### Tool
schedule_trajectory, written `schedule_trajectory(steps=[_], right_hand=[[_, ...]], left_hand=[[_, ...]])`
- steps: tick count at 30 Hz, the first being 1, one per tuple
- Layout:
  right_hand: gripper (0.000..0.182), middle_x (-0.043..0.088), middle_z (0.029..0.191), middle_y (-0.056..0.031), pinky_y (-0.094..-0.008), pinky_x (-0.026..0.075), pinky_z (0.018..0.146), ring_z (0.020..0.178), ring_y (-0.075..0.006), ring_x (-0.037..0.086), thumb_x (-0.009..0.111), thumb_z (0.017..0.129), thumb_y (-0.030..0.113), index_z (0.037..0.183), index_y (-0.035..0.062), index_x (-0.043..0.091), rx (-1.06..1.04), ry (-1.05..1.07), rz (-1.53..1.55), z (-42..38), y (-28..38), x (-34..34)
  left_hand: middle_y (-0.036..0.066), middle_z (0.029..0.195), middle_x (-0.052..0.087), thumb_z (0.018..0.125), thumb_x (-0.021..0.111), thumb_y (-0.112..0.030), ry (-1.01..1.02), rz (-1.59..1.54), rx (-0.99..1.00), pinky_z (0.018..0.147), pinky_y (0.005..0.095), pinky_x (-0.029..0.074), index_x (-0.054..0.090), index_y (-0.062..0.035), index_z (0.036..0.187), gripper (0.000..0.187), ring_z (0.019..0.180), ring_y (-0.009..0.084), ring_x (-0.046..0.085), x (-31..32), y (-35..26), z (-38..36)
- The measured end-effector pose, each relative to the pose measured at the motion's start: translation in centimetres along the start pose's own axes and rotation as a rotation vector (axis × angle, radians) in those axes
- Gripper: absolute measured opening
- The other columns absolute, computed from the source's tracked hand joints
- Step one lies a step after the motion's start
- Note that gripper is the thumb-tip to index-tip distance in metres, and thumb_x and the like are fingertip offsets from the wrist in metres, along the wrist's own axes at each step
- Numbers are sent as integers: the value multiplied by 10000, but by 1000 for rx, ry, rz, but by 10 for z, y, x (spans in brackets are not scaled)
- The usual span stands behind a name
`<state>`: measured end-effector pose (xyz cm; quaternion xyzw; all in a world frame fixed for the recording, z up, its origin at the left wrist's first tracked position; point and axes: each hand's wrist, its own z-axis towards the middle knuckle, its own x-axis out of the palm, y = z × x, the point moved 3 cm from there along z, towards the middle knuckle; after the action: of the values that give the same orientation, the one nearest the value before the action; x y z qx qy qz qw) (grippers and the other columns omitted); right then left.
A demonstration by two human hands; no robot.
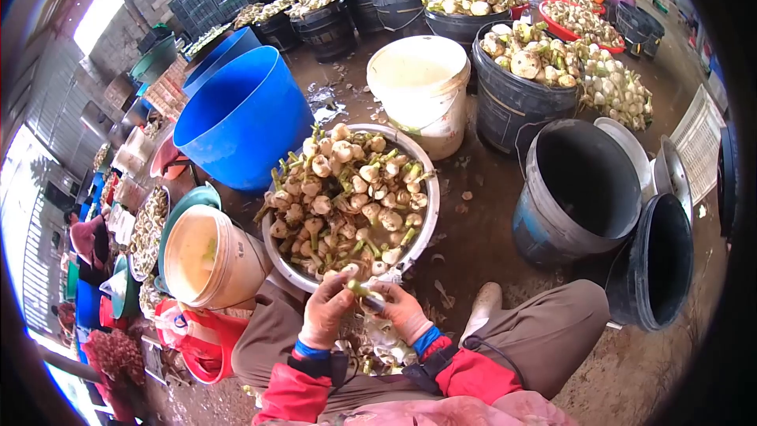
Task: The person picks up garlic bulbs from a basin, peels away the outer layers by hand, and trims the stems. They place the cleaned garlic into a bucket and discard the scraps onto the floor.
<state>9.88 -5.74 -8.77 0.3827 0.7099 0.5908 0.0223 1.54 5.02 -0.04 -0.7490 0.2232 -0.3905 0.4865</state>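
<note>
My left hand (325, 312) is closed around a garlic bulb (347, 271), its green stem (359, 289) pointing toward my right hand. Fingers curled, my right hand (404, 314) meets it at the stem; a short dark blade, seemingly a small knife (374, 302), shows at its fingertips, mostly hidden. Both hands are above my lap, at the near rim of a wide metal basin (430, 225). Garlic bulbs with trimmed green stems (347, 181) are heaped in that basin. Below my hands lie pale peelings and stem scraps (384, 351).
A blue tub (244, 118) and a white bucket (418, 95) stand behind the basin. Black buckets (579, 189) are at right, near a black bucket of garlic (527, 106). At left are a cream bucket (209, 256) and red tub (213, 347). Other people work farther off.
</note>
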Motion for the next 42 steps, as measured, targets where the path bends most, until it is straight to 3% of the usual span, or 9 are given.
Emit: schedule_trajectory(steps=[6, 10, 20, 23, 24, 27, 33, 36, 42], right_hand=[[303, 612, 1044, -60, -317, 505, 804, 919, -170, 603, 510, 915, 119, 1204, 31, 527, 135, 137, 581, -9, -20, 15], [312, 618, 1096, -66, -246, 431, 884, 997, -135, 561, 503, 892, 60, 1195, 9, 561, -128, 29, -196, -10, 1, 10], [386, 621, 1104, -158, -290, 396, 938, 1072, -221, 563, 473, 804, -29, 1182, -9, 545, -75, -176, -348, -10, 6, 7], [356, 620, 1114, -138, -278, 399, 937, 1073, -196, 560, 462, 798, -56, 1139, -31, 561, -128, -141, -186, -10, 8, 0], [360, 615, 1127, -129, -272, 395, 942, 1079, -184, 555, 453, 793, -70, 1134, -36, 563, -143, -89, -145, -12, 15, 0], [460, 611, 1107, -108, -280, 381, 968, 1083, -182, 538, 419, 708, -112, 1124, -11, 586, -265, -41, -155, -19, 26, 8], [335, 600, 1124, -76, -266, 450, 874, 1017, -156, 564, 571, 843, 24, 1177, -3, 559, 1, 13, 96, -14, 8, 11], [318, 623, 1063, -65, -268, 470, 824, 939, -142, 589, 575, 845, 21, 1162, 0, 568, 64, -84, 306, -10, -6, 3], [335, 631, 1019, -85, -279, 484, 794, 884, -158, 605, 567, 840, 6, 1174, -13, 554, -14, -81, 353, -21, 17, 9]], left_hand=[[118, 1082, 578, 672, 768, -113, -152, 503, 84, 867, 274, 444, 471, 32, 1255, 670, 1001, 155, 550, -22, 63, -23], [150, 966, 600, 607, 807, -247, -277, 1083, 265, 791, 329, 488, 584, -15, 1138, 621, 896, 279, 603, -2, 29, -34], [125, 937, 592, 632, 729, -252, -335, 1680, 337, 734, 426, 470, 588, -124, 1074, 482, 868, 325, 564, 36, 33, -34], [130, 993, 603, 691, 717, -236, -196, 1299, 330, 747, 366, 481, 553, -103, 1151, 506, 895, 302, 591, 24, 34, -29], [116, 1089, 605, 753, 687, -236, -92, 414, 21, 741, 323, 496, 535, -74, 1173, 475, 941, 261, 601, 4, 52, -25], [92, 1082, 618, 841, 580, -292, -191, -542, -189, 649, 317, 537, 540, -113, 1154, 363, 940, 240, 618, -12, 45, -34], [100, 1035, 616, 847, 599, -356, -204, -187, -275, 657, 308, 523, 540, -101, 1190, 431, 887, 208, 617, -14, 49, -32], [101, 1056, 580, 781, 714, -342, -197, 1163, 367, 721, 293, 504, 374, -54, 1356, 727, 873, 192, 594, -13, 44, -38], [71, 871, 601, 794, 607, -551, -222, -141, -64, 512, 279, 457, 467, -127, 1266, 651, 643, 180, 580, 2, 45, -40]])
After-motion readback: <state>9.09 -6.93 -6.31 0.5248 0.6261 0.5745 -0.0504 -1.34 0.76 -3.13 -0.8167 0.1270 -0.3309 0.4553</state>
